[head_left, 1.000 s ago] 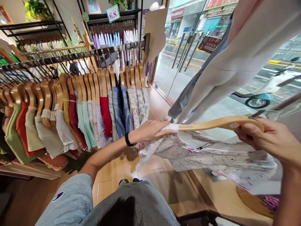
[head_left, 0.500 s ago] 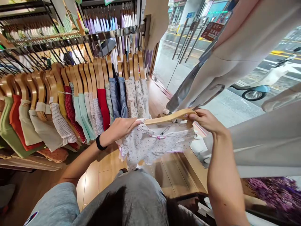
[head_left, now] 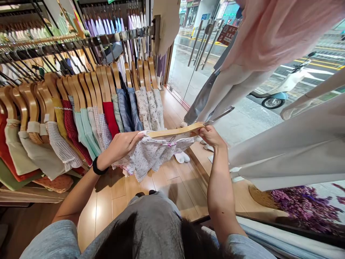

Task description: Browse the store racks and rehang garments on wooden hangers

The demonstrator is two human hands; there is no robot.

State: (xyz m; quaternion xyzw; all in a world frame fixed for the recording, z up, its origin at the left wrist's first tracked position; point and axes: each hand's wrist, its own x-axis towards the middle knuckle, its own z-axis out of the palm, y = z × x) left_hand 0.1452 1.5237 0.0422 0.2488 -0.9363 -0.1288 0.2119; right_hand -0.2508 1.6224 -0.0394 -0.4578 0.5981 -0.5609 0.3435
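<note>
A small white floral garment (head_left: pixel 153 153) hangs on a wooden hanger (head_left: pixel 175 131) held out in front of me. My left hand (head_left: pixel 121 144) grips the garment's shoulder at the hanger's left end. My right hand (head_left: pixel 211 136) holds the hanger's right end near its metal hook (head_left: pixel 219 116). Just to the left, a metal rail (head_left: pixel 81 43) carries a row of wooden hangers with several small garments, the closest being similar floral pieces (head_left: pixel 149 108).
Pale trousers and a pink top on display (head_left: pixel 250 54) hang at the right, before a glass front and doors (head_left: pixel 194 43). White slippers (head_left: pixel 182 157) lie on the wooden floor (head_left: pixel 118 194). Purple dried flowers (head_left: pixel 304 207) sit at the lower right.
The hanger and floral garment have moved left and away from me, toward the rail. My right hand has slid from the far right to the middle; my left hand has stayed on the shoulder.
</note>
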